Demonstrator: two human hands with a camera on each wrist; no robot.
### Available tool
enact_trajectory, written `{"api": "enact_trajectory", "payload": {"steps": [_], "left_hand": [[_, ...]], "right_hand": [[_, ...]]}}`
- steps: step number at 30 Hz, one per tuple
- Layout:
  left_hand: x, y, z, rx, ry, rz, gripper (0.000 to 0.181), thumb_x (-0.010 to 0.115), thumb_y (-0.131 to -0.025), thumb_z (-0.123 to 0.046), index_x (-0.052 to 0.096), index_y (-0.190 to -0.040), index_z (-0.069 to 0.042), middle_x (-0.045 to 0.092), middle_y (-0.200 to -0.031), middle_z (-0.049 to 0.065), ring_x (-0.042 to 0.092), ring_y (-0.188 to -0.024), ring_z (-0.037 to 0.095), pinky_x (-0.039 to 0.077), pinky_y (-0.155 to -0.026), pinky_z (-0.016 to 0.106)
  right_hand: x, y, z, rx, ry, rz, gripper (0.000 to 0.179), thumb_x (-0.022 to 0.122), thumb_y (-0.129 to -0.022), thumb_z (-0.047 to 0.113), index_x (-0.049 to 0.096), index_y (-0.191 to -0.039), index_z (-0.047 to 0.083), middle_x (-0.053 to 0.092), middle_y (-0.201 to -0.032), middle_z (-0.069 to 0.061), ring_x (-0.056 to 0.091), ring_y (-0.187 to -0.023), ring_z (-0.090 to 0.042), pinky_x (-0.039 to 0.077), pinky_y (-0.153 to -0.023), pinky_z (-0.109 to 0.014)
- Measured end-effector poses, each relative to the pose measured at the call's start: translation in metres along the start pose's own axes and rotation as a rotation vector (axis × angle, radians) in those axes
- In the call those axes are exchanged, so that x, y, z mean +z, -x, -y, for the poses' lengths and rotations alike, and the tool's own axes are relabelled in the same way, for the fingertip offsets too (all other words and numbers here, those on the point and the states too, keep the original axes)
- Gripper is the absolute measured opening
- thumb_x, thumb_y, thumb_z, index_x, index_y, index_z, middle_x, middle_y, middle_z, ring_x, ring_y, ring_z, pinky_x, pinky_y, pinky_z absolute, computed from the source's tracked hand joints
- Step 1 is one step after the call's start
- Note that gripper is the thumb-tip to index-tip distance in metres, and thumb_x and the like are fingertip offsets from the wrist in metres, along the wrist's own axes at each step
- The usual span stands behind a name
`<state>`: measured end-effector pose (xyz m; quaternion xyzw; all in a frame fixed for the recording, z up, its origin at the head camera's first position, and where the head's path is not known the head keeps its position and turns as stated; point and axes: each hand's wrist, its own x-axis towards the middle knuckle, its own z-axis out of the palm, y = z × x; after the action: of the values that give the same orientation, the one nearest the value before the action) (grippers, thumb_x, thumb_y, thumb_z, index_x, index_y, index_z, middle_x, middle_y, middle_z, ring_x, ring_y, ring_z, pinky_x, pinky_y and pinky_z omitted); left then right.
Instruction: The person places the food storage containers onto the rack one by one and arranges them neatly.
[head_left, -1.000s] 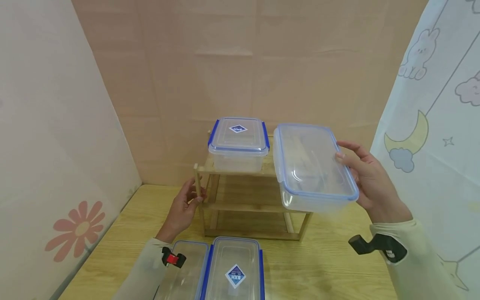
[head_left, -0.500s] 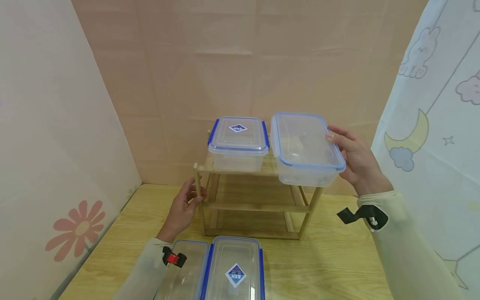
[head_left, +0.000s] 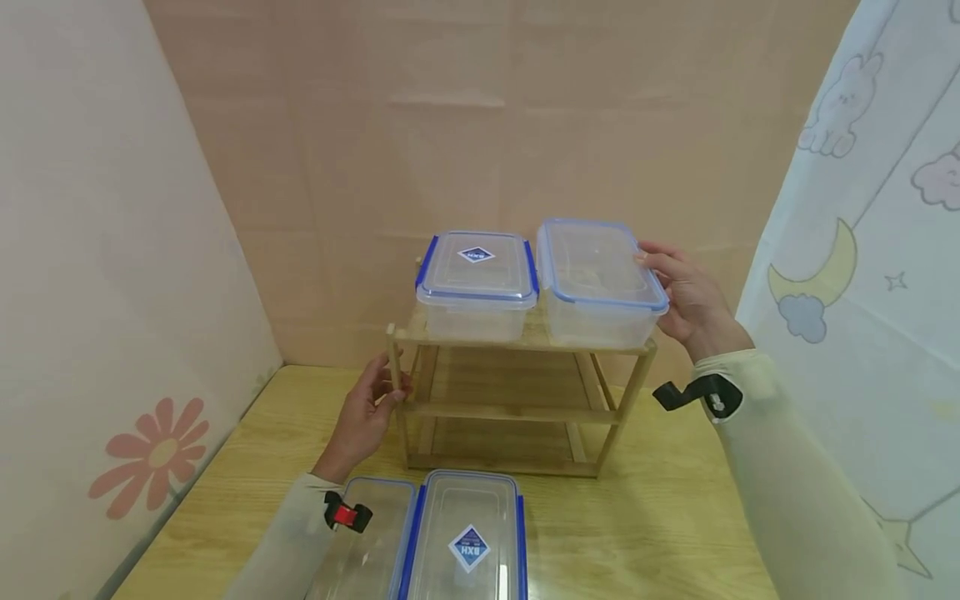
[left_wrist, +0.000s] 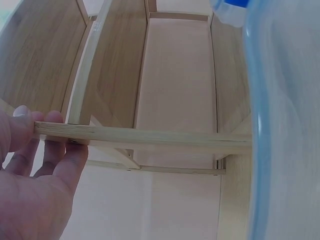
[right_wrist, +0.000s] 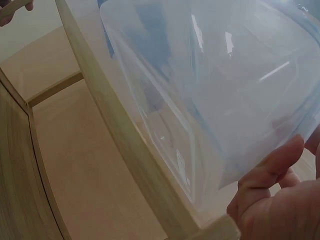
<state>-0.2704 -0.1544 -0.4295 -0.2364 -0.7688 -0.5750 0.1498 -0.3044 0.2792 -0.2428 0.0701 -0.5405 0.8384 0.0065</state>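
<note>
In the head view, a wooden shelf rack [head_left: 517,412] stands on the table. My left hand [head_left: 363,421] grips its left front post, and the left wrist view shows thumb and fingers around that post [left_wrist: 150,136]. My right hand [head_left: 693,304] holds a clear food container [head_left: 600,267] with a pale blue lid rim by its right side. That container is at the right of the top shelf; whether its base rests fully on the slats I cannot tell. Beside it on the same shelf sits a clear food container [head_left: 480,279] with dark blue clips and a diamond label.
Two more lidded containers lie on the table before the rack: one with a label [head_left: 470,521] and dark blue clips, and a pale-rimmed one [head_left: 375,533] partly behind my left sleeve. Printed cloth [head_left: 847,333] hangs at the right, and a plain backdrop [head_left: 480,125] behind.
My right hand has carried the pale-rimmed container away from me, down and slightly left, onto or just over the top shelf. My left hand stays on the post.
</note>
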Motion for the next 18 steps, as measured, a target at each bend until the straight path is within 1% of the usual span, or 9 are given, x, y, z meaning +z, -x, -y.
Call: {"api": "enact_trajectory", "payload": {"steps": [2,4,6,8,9,12,14,16,18], "left_hand": [[0.000,0.001,-0.009,0.001,-0.002,0.005,0.062,0.052,-0.098,0.007,0.037,-0.152,-0.021,0.059,-0.114,0.027,0.064,-0.104,0.042,0.057,-0.088,0.034],[-0.001,0.002,-0.016,0.003,-0.016,0.009,0.061,0.051,-0.098,0.007,0.036,-0.152,-0.018,0.059,-0.114,0.027,0.064,-0.104,0.042,0.056,-0.088,0.033],[-0.001,0.003,-0.020,-0.005,-0.027,0.008,0.061,0.052,-0.098,0.007,0.037,-0.152,-0.018,0.060,-0.114,0.027,0.064,-0.104,0.041,0.056,-0.088,0.034],[-0.002,0.003,-0.021,-0.016,-0.026,0.007,0.061,0.051,-0.099,0.006,0.037,-0.152,-0.020,0.060,-0.114,0.026,0.064,-0.104,0.040,0.057,-0.088,0.038],[-0.001,0.003,-0.020,-0.023,-0.028,0.008,0.061,0.051,-0.099,0.005,0.036,-0.152,-0.022,0.060,-0.115,0.025,0.063,-0.104,0.040,0.056,-0.088,0.039],[-0.001,0.002,-0.004,-0.017,-0.022,0.003,0.063,0.053,-0.100,0.001,0.036,-0.151,-0.031,0.060,-0.116,0.022,0.064,-0.105,0.035,0.056,-0.089,0.037],[0.000,0.001,0.005,-0.022,-0.026,0.000,0.064,0.053,-0.100,-0.002,0.036,-0.150,-0.037,0.061,-0.116,0.019,0.064,-0.105,0.030,0.056,-0.089,0.034],[0.000,-0.001,0.014,-0.015,-0.028,-0.002,0.064,0.054,-0.100,-0.003,0.036,-0.149,-0.040,0.062,-0.116,0.017,0.065,-0.105,0.026,0.056,-0.088,0.032],[0.000,-0.001,0.014,-0.026,-0.037,0.000,0.065,0.054,-0.100,-0.004,0.035,-0.150,-0.041,0.062,-0.117,0.015,0.065,-0.105,0.024,0.055,-0.088,0.032]], "right_hand": [[-0.002,-0.003,-0.001,0.025,0.010,-0.021,0.029,0.065,-0.095,0.009,0.057,-0.121,0.018,0.062,-0.108,0.002,0.063,-0.086,-0.011,0.058,-0.066,-0.023],[-0.004,-0.007,-0.002,0.044,0.032,-0.027,0.032,0.065,-0.095,0.011,0.053,-0.124,0.020,0.060,-0.110,0.003,0.062,-0.087,-0.010,0.057,-0.066,-0.022],[-0.006,-0.010,-0.003,0.056,0.040,-0.027,0.034,0.065,-0.096,0.012,0.051,-0.125,0.020,0.059,-0.111,0.003,0.061,-0.089,-0.010,0.056,-0.066,-0.022],[-0.007,-0.012,-0.005,0.066,0.055,-0.026,0.035,0.064,-0.096,0.013,0.049,-0.127,0.020,0.058,-0.112,0.004,0.061,-0.090,-0.010,0.056,-0.067,-0.022],[-0.008,-0.013,-0.005,0.070,0.059,-0.027,0.036,0.064,-0.097,0.013,0.048,-0.128,0.020,0.057,-0.112,0.004,0.060,-0.090,-0.010,0.056,-0.067,-0.022],[-0.009,-0.014,-0.007,0.082,0.061,-0.031,0.037,0.065,-0.096,0.014,0.047,-0.129,0.019,0.058,-0.113,0.003,0.060,-0.091,-0.010,0.056,-0.067,-0.023],[-0.009,-0.014,-0.008,0.086,0.061,-0.034,0.037,0.065,-0.096,0.014,0.047,-0.129,0.020,0.058,-0.112,0.004,0.060,-0.091,-0.010,0.056,-0.068,-0.023],[-0.010,-0.014,-0.009,0.087,0.059,-0.029,0.035,0.064,-0.097,0.014,0.049,-0.128,0.020,0.059,-0.111,0.004,0.061,-0.090,-0.010,0.056,-0.067,-0.022],[-0.010,-0.015,-0.010,0.088,0.051,-0.026,0.030,0.064,-0.097,0.014,0.052,-0.124,0.019,0.060,-0.109,0.003,0.062,-0.088,-0.010,0.056,-0.066,-0.023]]}}
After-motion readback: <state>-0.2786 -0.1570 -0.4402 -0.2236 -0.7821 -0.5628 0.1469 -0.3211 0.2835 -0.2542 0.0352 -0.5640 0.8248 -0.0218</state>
